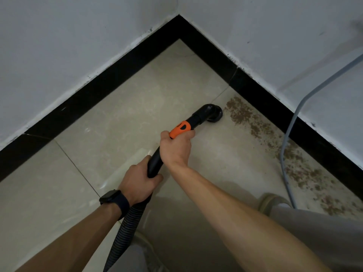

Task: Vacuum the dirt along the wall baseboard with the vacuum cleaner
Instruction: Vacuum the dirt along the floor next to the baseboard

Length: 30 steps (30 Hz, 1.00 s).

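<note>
— Where is the nozzle [213,113]?
— On the tile, just beside the dirt [238,111] at the baseboard [261,95]. Right hand [176,148] closes round the orange grip [181,130], left hand [139,182] round the stiff tube [155,163]; the hose [125,232] seems soft, light

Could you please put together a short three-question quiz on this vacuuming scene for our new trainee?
1. True or false: the left hand and the right hand both grip the vacuum tube.
2. Which hand holds the orange grip? A) left B) right C) neither
3. Fill in: the nozzle stands at the end of the dirt strip nearer the room's ____.

Key: 1 true; 2 B; 3 corner.
</note>
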{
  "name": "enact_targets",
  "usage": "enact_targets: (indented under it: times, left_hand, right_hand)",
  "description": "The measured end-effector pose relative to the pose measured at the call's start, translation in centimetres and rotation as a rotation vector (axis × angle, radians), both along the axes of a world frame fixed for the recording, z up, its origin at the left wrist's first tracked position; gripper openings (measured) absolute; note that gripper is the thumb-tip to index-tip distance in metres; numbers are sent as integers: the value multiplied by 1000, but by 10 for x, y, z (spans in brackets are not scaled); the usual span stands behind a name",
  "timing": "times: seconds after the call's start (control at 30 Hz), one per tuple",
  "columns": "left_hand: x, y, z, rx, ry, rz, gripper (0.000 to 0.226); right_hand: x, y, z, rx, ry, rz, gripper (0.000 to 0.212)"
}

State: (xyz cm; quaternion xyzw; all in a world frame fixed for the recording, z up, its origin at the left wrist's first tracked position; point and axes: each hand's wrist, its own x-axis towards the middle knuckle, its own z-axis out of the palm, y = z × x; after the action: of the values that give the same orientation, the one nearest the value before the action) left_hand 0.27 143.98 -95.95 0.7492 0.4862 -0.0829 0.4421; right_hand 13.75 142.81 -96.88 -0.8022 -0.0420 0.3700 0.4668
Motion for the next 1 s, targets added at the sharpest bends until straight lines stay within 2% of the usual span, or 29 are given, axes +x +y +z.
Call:
enact_targets:
  times: [1.0]
  left_hand:
    - [64, 8, -6, 111, 16, -20, 23]
  right_hand:
    - [65, 11, -2, 29, -9, -19, 43]
